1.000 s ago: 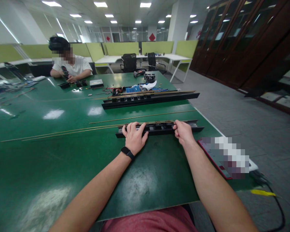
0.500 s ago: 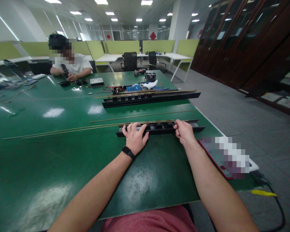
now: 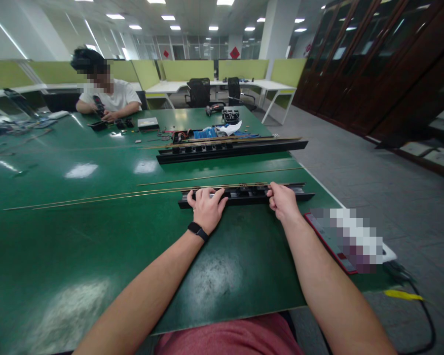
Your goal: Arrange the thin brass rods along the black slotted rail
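Note:
A long black slotted strip (image 3: 246, 195) lies across the green table (image 3: 96, 256) in front of me. My left hand (image 3: 206, 207), with a black watch on the wrist, rests on its left part with fingers spread flat over it. My right hand (image 3: 282, 201) is curled, its fingertips pinching at the strip's top edge where a thin brass rod (image 3: 133, 195) runs along it. Two more brass rods (image 3: 222, 176) lie just beyond.
A second, longer black strip (image 3: 231, 150) with rods lies farther back, beside blue and white parts (image 3: 214, 132). A person (image 3: 107, 98) works at the far left end. A red-edged flat object (image 3: 340, 236) and a cable (image 3: 418, 296) sit at the right table edge.
Almost nothing has moved; my left fingers have shifted slightly on the strip, and the view has tilted a little.

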`<state>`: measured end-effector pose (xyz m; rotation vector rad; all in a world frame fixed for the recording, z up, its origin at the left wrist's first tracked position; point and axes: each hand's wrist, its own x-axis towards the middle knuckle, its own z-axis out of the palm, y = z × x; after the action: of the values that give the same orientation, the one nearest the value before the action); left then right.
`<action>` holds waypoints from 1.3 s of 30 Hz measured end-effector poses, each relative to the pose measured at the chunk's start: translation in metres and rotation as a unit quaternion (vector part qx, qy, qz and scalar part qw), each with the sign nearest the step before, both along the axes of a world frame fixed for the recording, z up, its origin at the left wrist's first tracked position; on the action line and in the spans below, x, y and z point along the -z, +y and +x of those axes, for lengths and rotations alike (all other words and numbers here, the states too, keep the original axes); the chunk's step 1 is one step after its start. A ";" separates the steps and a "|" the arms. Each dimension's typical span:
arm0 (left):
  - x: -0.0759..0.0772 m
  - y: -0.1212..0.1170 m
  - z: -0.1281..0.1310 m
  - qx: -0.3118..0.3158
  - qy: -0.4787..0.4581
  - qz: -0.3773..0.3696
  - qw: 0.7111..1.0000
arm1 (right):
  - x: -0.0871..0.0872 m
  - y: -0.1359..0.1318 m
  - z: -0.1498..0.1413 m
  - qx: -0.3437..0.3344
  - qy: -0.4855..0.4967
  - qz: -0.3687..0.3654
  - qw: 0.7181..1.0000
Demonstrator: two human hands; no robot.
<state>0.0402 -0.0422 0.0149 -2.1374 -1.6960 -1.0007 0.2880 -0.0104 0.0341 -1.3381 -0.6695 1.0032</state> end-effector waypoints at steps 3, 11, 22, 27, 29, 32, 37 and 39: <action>0.001 0.002 0.000 -0.004 -0.005 0.001 1.000 | 0.000 0.000 0.000 -0.002 0.001 0.001 1.000; -0.002 0.002 0.001 -0.009 -0.020 -0.002 1.000 | 0.002 0.001 0.001 -0.002 0.003 0.005 1.000; -0.006 -0.002 0.000 0.046 -0.015 0.002 0.999 | 0.000 -0.001 0.000 0.000 0.001 0.009 1.000; -0.008 -0.005 0.007 0.058 0.020 -0.013 0.998 | -0.001 -0.001 0.000 0.001 0.005 0.004 1.000; -0.009 -0.007 0.009 0.059 0.038 -0.019 0.997 | -0.002 -0.002 -0.001 0.001 0.007 0.004 1.000; -0.007 -0.008 0.010 0.061 0.066 -0.032 0.995 | -0.004 -0.002 -0.001 0.000 0.008 0.006 1.000; -0.005 -0.007 0.008 0.067 0.076 -0.039 0.994 | -0.005 -0.003 -0.002 0.002 0.009 0.002 1.000; -0.005 -0.006 0.008 0.072 0.068 -0.038 0.994 | -0.004 -0.003 -0.002 0.003 0.008 0.002 1.000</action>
<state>0.0484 -0.0482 0.0195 -2.3471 -1.5605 -0.8165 0.2865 -0.0130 0.0379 -1.3267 -0.6551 1.0063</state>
